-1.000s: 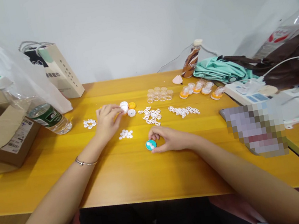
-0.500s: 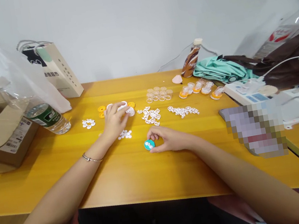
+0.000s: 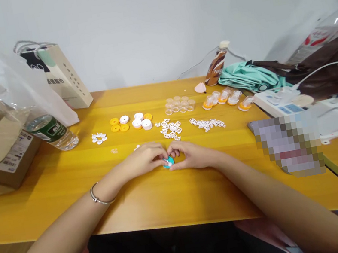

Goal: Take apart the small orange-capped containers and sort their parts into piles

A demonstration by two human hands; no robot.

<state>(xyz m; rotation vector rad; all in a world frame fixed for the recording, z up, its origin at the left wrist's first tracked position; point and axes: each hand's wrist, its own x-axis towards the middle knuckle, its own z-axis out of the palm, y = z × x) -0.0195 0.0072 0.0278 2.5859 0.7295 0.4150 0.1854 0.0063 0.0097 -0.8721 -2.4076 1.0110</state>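
Note:
My right hand [image 3: 191,154] grips a small round teal disc [image 3: 170,160] by its edge, just above the table, with white pieces on the disc's face. My left hand [image 3: 147,157] meets it from the other side, fingertips pinched together over the disc's left part; whatever lies between them is hidden. Behind my left hand, small white pieces [image 3: 137,147] are mostly covered. Tiny pale rings [image 3: 114,151] lie to its left. Farther back are yellow round parts [image 3: 124,127] and white round caps [image 3: 147,124]. White openwork pieces [image 3: 169,130] lie beyond my right hand.
Clear cups [image 3: 179,104] and orange-based clear assemblies [image 3: 223,97] stand at the back. A water bottle [image 3: 52,132] and cardboard box [image 3: 2,164] are left. A phone-like blurred slab [image 3: 285,147] and power strip [image 3: 278,103] lie right; a brown drink bottle [image 3: 217,65] stands behind.
My left hand has come from the yellow and white round parts toward me and right, to the teal disc. My right hand keeps the disc in nearly the same place.

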